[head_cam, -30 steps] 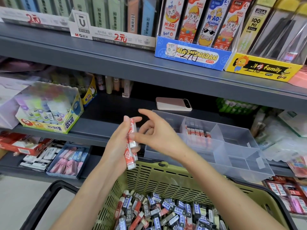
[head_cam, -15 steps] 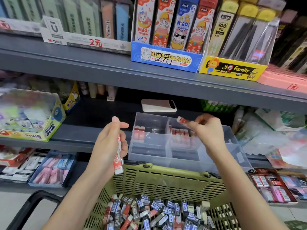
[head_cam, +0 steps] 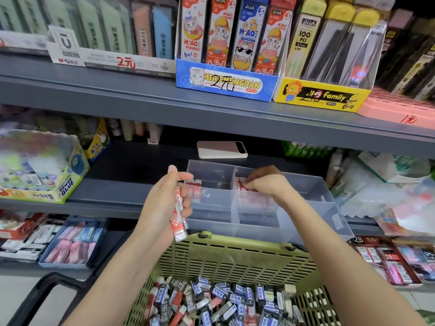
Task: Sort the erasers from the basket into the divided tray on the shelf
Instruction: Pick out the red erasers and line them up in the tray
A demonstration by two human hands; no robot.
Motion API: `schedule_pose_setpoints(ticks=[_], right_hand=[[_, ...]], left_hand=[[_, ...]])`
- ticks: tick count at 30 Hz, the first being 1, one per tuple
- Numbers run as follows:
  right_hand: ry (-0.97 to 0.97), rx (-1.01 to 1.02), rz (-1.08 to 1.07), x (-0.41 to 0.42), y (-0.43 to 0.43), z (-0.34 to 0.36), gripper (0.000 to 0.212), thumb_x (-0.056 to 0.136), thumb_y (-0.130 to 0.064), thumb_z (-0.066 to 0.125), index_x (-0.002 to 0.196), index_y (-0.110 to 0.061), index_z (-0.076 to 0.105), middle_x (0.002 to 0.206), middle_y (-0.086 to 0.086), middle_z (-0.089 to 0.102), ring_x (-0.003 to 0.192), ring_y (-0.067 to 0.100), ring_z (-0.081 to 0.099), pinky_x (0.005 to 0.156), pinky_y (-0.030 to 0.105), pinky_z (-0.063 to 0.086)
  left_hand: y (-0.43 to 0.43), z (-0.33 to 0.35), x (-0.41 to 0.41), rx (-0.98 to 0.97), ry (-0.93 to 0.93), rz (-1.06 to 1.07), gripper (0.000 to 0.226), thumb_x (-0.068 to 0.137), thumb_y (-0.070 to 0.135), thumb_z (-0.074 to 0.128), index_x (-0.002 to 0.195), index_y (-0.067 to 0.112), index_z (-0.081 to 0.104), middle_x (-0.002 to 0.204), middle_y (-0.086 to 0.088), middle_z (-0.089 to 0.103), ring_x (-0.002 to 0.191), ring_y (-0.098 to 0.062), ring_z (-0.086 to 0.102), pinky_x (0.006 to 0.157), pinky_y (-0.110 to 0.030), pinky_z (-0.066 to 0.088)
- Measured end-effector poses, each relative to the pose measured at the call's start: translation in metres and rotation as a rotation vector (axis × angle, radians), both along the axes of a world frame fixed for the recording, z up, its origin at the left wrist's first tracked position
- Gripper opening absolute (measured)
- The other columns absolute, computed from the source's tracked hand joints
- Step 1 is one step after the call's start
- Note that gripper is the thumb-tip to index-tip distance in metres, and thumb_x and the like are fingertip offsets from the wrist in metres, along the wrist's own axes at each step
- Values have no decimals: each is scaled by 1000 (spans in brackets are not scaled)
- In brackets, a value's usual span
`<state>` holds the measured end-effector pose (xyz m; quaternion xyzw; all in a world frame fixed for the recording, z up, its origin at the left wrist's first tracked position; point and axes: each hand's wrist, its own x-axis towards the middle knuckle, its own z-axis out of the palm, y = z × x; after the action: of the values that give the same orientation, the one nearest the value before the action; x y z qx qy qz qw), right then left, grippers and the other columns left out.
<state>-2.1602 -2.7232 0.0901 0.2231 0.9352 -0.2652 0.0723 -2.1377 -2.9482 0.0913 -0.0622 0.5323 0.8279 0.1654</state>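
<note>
Person stood at a grey shop shelf (head_cam: 113, 194) with both bare forearms stretched out. The left hand (head_cam: 164, 203) was held upright just left of the clear divided tray (head_cam: 259, 229). Its fingers were curled round a small stack of red-sleeved erasers (head_cam: 179, 215), thumb up, and the white ends of the stack showed below the palm. The right hand (head_cam: 263, 184) was down inside the tray's rear middle compartment, fingers bent and pinching a single red eraser (head_cam: 242, 184). That eraser was at the left end of a row of red erasers (head_cam: 253, 201) standing in the same compartment. Two more red erasers (head_cam: 197, 184) stood in the rear left compartment. The tray sat at the front edge of the shelf. Just below it was the rim of a green slatted basket (head_cam: 235, 257) with a black handle. Inside the basket lay a loose heap of erasers (head_cam: 211, 302) in blue, black "2B" and red sleeves, jumbled at all angles. A pale phone (head_cam: 222, 149) lay flat on the shelf behind the tray. A Power Glue display box (head_cam: 47, 170) stood well off to the left on the same shelf.
</note>
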Motion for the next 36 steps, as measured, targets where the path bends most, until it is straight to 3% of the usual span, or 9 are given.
schedule_pose_setpoints(ticks=[6,8,11,14,20,24,30,34,36], right_hand=[[119,158,30,9,-5,3,16,86,-20,58,88,-16,74,97,6,71,92,24,63,79,26,49],[331,-29,30,26,-25,11,20,85,-30,61,69,-21,69,75,2,71,74,16,62,65,23,43],[364,-450,231,63,-72,24,27,75,-46,69,61,-22,66,61,-4,67,55,2,56,54,16,42],[349,-454,299,86,-107,22,28,63,-45,78,71,-24,62,67,-3,66,55,-2,54,55,16,48],[548,-494,283,96,-117,18,22,80,-9,68,87,-29,61,69,-9,58,61,2,52,60,16,46],[714,-661,99,90,-78,24,17,91,-17,58,82,-26,70,67,-12,64,59,-2,52,56,12,41],[633,-238,-142,51,11,14,27,95,-26,49,70,-20,56,64,12,65,59,27,60,67,52,52],[460,-44,-46,27,29,8,25,92,-22,56,67,-22,57,57,4,60,50,20,55,61,35,50],[351,-140,-19,17,29,4,14,89,-19,60,77,-18,54,62,7,62,45,17,51,53,30,46]], left_hand=[[7,7,-1,200,-141,31,36,98,41,43,95,10,62,49,5,47,37,-7,40,33,-17,33],[8,8,-2,279,-172,62,36,98,41,43,96,10,62,51,4,46,38,-7,40,35,-16,34],[10,8,-4,340,-206,129,32,98,39,44,97,13,62,54,4,45,41,-8,40,37,-16,34],[10,8,-5,350,-205,205,30,98,38,46,97,13,63,59,3,47,42,-8,41,39,-18,39],[11,6,3,235,-94,207,23,98,29,49,90,15,65,70,2,52,49,-8,57,49,-23,52],[9,7,3,259,-41,98,17,92,6,48,92,11,64,72,-2,51,61,-12,59,56,-27,53],[6,3,-1,177,48,-11,31,86,-16,47,105,7,56,101,-13,59,87,-21,70,79,-30,57],[8,-2,1,186,99,-75,51,64,3,69,112,2,51,102,-17,71,95,-29,70,74,-30,58],[9,-3,1,137,121,-95,54,63,7,71,112,1,50,101,-13,73,94,-27,70,70,-27,58]])
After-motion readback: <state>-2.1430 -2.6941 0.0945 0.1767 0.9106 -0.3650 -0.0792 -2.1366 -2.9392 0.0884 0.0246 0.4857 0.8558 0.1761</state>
